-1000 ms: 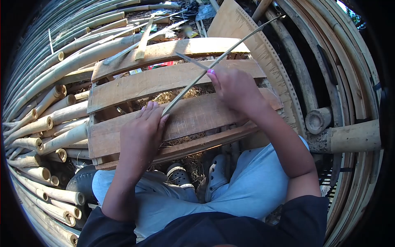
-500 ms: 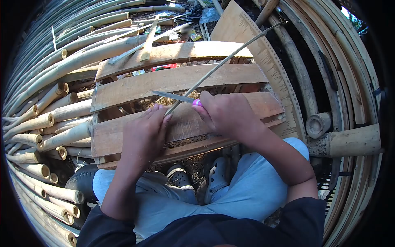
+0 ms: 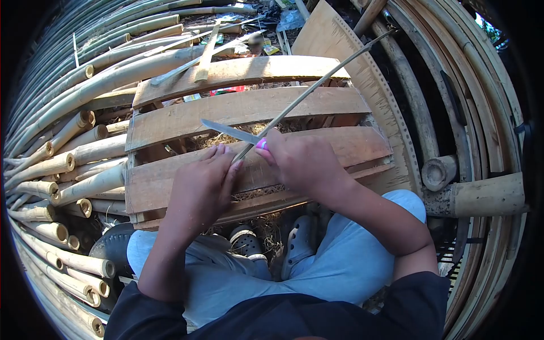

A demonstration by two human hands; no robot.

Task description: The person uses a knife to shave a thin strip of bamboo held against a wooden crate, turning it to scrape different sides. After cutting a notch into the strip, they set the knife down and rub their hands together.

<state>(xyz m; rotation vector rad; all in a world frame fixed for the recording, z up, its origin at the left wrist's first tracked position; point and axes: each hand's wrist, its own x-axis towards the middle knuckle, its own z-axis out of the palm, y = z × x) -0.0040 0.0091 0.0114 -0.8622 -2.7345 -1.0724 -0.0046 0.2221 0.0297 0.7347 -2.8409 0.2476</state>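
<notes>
A long thin bamboo strip (image 3: 306,95) slants from my left hand up to the far right, over the slatted wooden bench. My left hand (image 3: 205,180) is closed on its near end, close to the front plank. In my right hand (image 3: 306,161) is a knife (image 3: 229,131), gripped by its pink handle. Its blade points left and crosses the strip just beyond my left fingers. Blade and strip appear to touch. My right fingers lie close to the strip too.
Under my hands is the wooden slatted bench (image 3: 153,184). Bamboo poles (image 3: 85,152) are stacked along the left. A plywood sheet (image 3: 362,73) leans at the right, near more long bamboo (image 3: 405,85). A flat bamboo slat (image 3: 207,54) rests on the far plank.
My right hand and the knife have moved slightly left and nearer along the strip, closer to my left hand. My left hand has barely moved.
</notes>
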